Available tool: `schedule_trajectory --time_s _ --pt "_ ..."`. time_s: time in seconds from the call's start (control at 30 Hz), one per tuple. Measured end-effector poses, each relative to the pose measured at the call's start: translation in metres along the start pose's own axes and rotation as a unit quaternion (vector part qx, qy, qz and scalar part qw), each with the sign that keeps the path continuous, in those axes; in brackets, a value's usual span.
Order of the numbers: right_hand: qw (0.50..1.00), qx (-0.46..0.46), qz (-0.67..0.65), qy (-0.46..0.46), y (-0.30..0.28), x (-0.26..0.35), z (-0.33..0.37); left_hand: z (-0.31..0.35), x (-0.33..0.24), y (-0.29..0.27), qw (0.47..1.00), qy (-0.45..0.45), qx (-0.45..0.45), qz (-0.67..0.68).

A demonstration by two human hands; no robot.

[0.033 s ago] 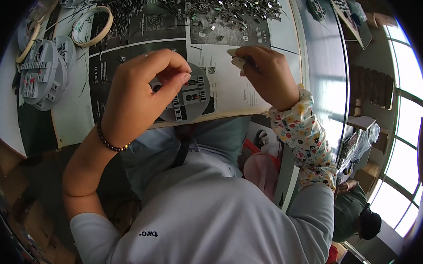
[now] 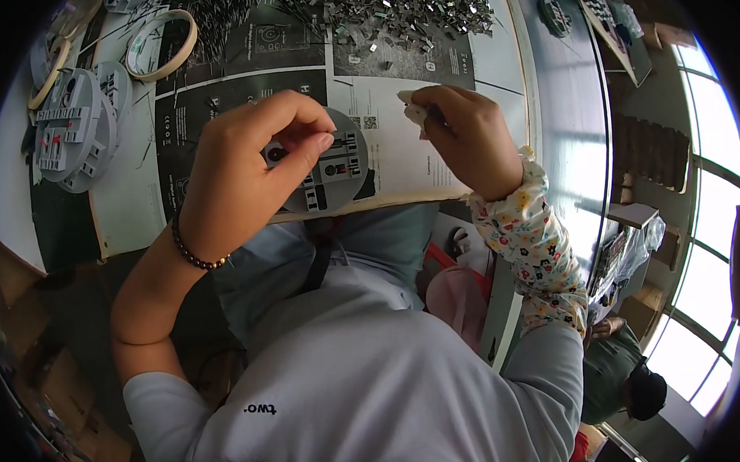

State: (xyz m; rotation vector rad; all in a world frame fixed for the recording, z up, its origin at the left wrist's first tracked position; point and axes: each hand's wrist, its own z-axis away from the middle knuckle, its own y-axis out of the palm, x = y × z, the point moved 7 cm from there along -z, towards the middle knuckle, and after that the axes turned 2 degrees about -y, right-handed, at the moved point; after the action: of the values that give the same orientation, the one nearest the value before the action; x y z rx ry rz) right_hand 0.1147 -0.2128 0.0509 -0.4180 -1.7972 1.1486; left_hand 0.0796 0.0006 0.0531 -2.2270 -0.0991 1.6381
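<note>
A round grey plastic disc (image 2: 352, 176) with slots and small dark fittings lies on the printed sheet near the table's front edge. My left hand (image 2: 245, 155) is over its left part and hides much of it. Its thumb and index finger are pinched together; whatever is between them is too small to make out. To the right of the disc, my right hand (image 2: 471, 136) is raised with its fingers curled closed. Small off-white pieces (image 2: 415, 111) show at its fingertips; I cannot tell whether they are finger covers or something held.
Small shiny metal pieces (image 2: 404, 14) are heaped at the back, beside a tangle of thin black strips (image 2: 222, 14). A tape ring (image 2: 184, 54) lies at the back left. More grey discs (image 2: 77, 131) are stacked at the left. Another person (image 2: 616, 370) is at the far right.
Both hands have dipped very slightly toward me, their fingers still closed. The disc and the heaps have stayed in place.
</note>
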Motion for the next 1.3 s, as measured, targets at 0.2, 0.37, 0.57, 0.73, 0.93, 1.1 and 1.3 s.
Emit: schedule_trajectory --time_s 0.2,0.37,0.57,0.73,0.93,1.1,1.3 --pt "0.986 0.041 0.149 -0.061 0.031 0.018 0.022 0.014 0.004 0.007 0.998 0.028 0.023 -0.06" --pt "0.994 0.031 0.093 -0.045 0.03 0.017 0.019 0.02 -0.006 0.007 0.974 0.114 0.009 -0.197" --pt "0.991 0.049 -0.128 0.008 0.022 0.019 0.017 0.019 -0.003 0.013 0.97 0.111 0.012 -0.214" --pt "0.962 0.113 -0.229 0.093 0.034 0.015 0.015 0.02 -0.001 0.015 0.973 0.115 0.006 -0.198" --pt "0.926 0.168 -0.312 0.128 0.055 0.013 0.01 0.02 -0.002 0.019 0.97 0.138 0.012 -0.198" --pt "0.914 0.201 -0.319 0.152 0.06 0.009 0.012 0.02 -0.004 0.016 0.962 0.151 0.006 -0.228" --pt "0.917 0.211 -0.309 0.14 0.063 0.011 0.012 0.023 -0.006 0.019 0.95 0.175 -0.005 -0.259"
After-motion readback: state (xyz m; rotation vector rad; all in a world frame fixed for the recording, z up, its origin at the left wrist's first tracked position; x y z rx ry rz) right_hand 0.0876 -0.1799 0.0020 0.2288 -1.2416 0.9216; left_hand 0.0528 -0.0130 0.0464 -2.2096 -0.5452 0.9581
